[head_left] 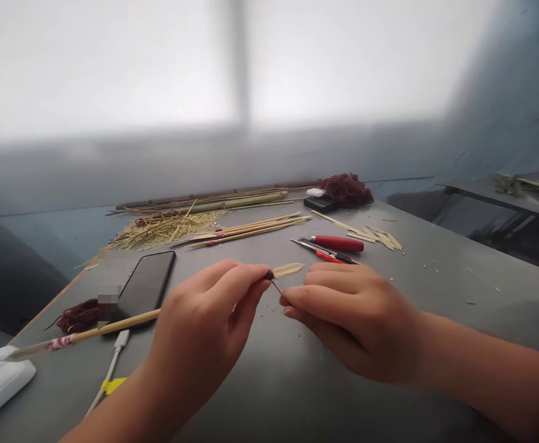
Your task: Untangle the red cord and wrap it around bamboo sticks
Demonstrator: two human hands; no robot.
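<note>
The left hand [200, 314] is pinching a stick [117, 324], its grip closing on it between thumb and forefinger. A pale tip [290, 270] is showing past the fingertips, and a dark wrap [269, 275] is sitting at its base. The stick's middle is hiding behind the hand; the long end is reaching out to the left, with a red-and-white band [61, 342] and a pointed end lying over a white device [6, 384]. The right hand [357, 317] is facing the left across a narrow gap, its grip clenching a thread [277, 287] that is running straight to the wrap. Both hands are hovering above the grey worktop [435, 301].

A phone [152, 277] is lying just beyond the left hand, a dark red skein [78, 315] is resting beside it, and a cable [109, 372] bearing a yellow tag [115, 386] is trailing nearer the forearm. Ahead of the right hand, a red-handled tool [339, 243] and a cutter [327, 253] are lying close together, with pale strips [383, 236] fanning out beyond. Farther back, more sticks [255, 231] are lying side by side near a straw heap [172, 230], stalks [251, 201] are stretching along the far edge, and a larger thread bundle [347, 189] is resting against a black object [320, 203].
</note>
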